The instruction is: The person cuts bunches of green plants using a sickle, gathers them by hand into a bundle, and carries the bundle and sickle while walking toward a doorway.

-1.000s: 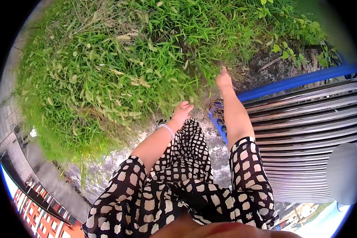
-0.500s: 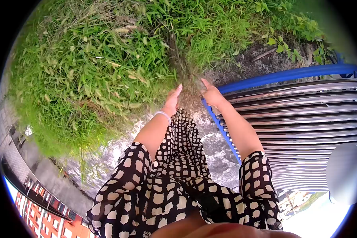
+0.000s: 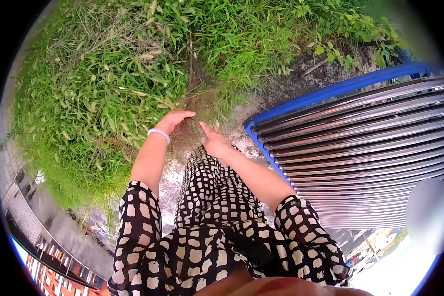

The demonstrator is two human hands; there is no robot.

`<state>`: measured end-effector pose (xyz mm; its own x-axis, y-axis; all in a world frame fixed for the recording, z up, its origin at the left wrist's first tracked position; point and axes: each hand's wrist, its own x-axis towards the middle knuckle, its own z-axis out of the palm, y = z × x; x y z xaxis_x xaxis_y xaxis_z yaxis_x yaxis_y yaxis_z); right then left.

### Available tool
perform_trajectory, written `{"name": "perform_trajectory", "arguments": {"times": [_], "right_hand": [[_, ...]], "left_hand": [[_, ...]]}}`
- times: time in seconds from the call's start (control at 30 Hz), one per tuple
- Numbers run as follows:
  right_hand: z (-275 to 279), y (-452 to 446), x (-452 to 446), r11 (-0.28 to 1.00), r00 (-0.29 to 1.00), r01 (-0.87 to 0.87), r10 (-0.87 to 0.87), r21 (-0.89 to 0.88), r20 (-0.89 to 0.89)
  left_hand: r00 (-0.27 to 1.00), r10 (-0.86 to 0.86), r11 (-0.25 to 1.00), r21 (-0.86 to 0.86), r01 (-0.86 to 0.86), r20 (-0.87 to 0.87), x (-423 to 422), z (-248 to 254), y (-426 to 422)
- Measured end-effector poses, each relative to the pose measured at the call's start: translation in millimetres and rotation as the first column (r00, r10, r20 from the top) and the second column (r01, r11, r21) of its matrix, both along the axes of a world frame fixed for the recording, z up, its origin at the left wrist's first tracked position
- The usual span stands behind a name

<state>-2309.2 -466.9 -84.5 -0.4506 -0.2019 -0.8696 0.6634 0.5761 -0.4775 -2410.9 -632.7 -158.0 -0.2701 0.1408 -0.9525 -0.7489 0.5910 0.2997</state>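
Note:
My left hand (image 3: 175, 119), with a pale band at the wrist, reaches over the edge of the tall green grass (image 3: 133, 93). Its fingers are stretched out to the right, and I see nothing held in it. Close by on the right is my right hand (image 3: 215, 143), index finger pointing forward and the other fingers curled. A small brownish thing (image 3: 216, 126) shows at its fingers, too unclear to name. Both hands are above a strip of dry grass and soil (image 3: 200, 106), apart from each other.
To the right stands a rack of shiny dark tubes (image 3: 355, 143) with a blue frame (image 3: 330, 93). Pale concrete (image 3: 170, 172) lies beneath me. Leafy vines (image 3: 335, 54) grow at the back right, and a red building (image 3: 54, 276) shows lower left.
Both hands have shifted left in view, the right one farther from the blue frame and nearer the left. The left hand has turned so its fingers point right. The view has shifted slightly.

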Motion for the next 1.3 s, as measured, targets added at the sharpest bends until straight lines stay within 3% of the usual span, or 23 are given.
{"name": "perform_trajectory", "arguments": {"times": [0.03, 0.1, 0.13, 0.23, 0.27, 0.33, 0.4, 0.47, 0.53, 0.63, 0.73, 0.8, 0.83, 0.87, 0.9, 0.93, 0.97, 1.0, 1.03, 1.1, 1.3], "right_hand": [[-5.2, -6.3, 3.0, 0.996, 0.994, -0.080, 0.082, 0.026, -0.068], [-25.2, -20.7, 17.7, 0.969, 0.933, -0.199, 0.232, 0.144, -0.276], [-18.5, -17.4, 15.8, 0.969, 0.947, -0.215, 0.237, 0.121, -0.218], [25.5, 8.2, 2.4, 0.977, 0.975, -0.215, 0.213, -0.015, -0.058], [16.5, 12.8, 14.2, 0.979, 0.978, -0.190, 0.196, 0.079, -0.068], [16.6, 38.7, 28.2, 0.977, 0.978, -0.204, 0.205, 0.057, -0.028], [14.9, 60.9, 44.6, 0.980, 0.984, -0.178, 0.176, 0.087, 0.021], [-0.8, 79.3, 64.6, 0.982, 0.991, -0.127, 0.121, 0.137, 0.050], [-3.1, 97.4, 79.4, 0.985, 0.999, -0.022, 0.016, 0.169, 0.037], [-15.4, 118.7, 102.9, 0.970, 0.981, 0.188, -0.180, 0.156, -0.068], [-10.6, 133.9, 107.5, 0.956, 0.975, 0.219, -0.221, 0.197, -0.014], [31.6, 134.1, 91.9, 0.920, 0.922, 0.347, -0.371, 0.182, 0.115], [-5.4, 139.9, 115.5, 0.937, 0.961, 0.272, -0.256, 0.217, -0.101], [-0.9, 137.2, 109.7, 0.926, 0.952, 0.304, -0.303, 0.224, -0.039], [13.8, 134.1, 102.3, 0.914, 0.937, 0.332, -0.348, 0.234, 0.028], [21.8, 131.8, 97.5, 0.899, 0.915, 0.362, -0.394, 0.248, 0.092], [-15.4, 131.6, 114.8, 0.906, 0.931, 0.358, -0.364, 0.225, -0.015], [-48.2, 122.3, 125.0, 0.909, 0.922, 0.373, -0.343, 0.185, -0.178], [-74.3, 114.4, 137.1, 0.909, 0.887, 0.387, -0.322, 0.154, -0.332], [-10.9, 103.9, 107.6, 0.895, 0.906, 0.420, -0.404, 0.149, -0.128], [36.3, 111.7, 99.1, 0.929, 0.944, 0.320, -0.297, 0.188, -0.142]], "left_hand": [[1.000, -0.010, 1.000, 0.021, 0.010, 0.014, -4.0, 0.6, -2.2], [0.896, -0.379, 0.909, -0.273, 0.315, -0.231, -7.7, 17.2, 5.5], [0.777, -0.556, 0.803, -0.434, 0.409, -0.296, -5.2, 23.5, 8.0], [0.605, -0.709, 0.698, -0.481, 0.531, -0.361, -16.3, 28.9, -15.9], [0.536, -0.764, 0.642, -0.511, 0.572, -0.359, -19.2, 37.8, -25.5], [0.506, -0.770, 0.623, -0.628, 0.466, -0.389, -22.6, 39.4, -72.8], [0.553, -0.765, 0.600, -0.678, 0.425, -0.331, -32.8, 88.8, -99.2], [0.492, -0.822, 0.494, -0.788, 0.368, -0.285, -37.3, 112.9, -147.0], [0.565, -0.782, 0.489, -0.822, 0.292, -0.265, -40.9, 134.6, -206.9], [0.523, -0.835, 0.310, -0.932, 0.185, -0.174, -34.9, 190.8, -268.1], [0.542, -0.840, 0.155, -0.971, 0.180, -0.034, -14.6, 237.8, -376.0], [0.448, -0.870, -0.126, -0.971, 0.201, 0.206, 32.9, 280.9, -463.3], [0.587, -0.748, -0.188, -0.947, 0.259, 0.309, 54.3, 309.3, -478.1], [0.640, -0.700, -0.250, -0.948, 0.195, 0.316, 83.7, 329.6, -497.0], [0.614, -0.670, -0.282, -0.908, 0.310, 0.417, 107.7, 349.0, -510.5], [0.851, -0.483, -0.223, -0.968, 0.111, 0.209, 122.9, 362.4, -490.1], [0.819, -0.478, -0.214, -0.947, 0.242, 0.317, 145.7, 362.8, -510.3], [0.952, -0.207, -0.237, -0.955, 0.177, 0.227, 147.9, 365.6, -459.2], [0.933, -0.147, -0.293, -0.915, 0.277, 0.330, 161.8, 348.8, -451.4], [0.893, -0.140, -0.251, -0.887, 0.387, 0.429, 183.9, 304.5, -447.4], [0.727, -0.370, 0.020, -0.777, 0.629, 0.579, 215.3, 200.4, -419.7]]}}
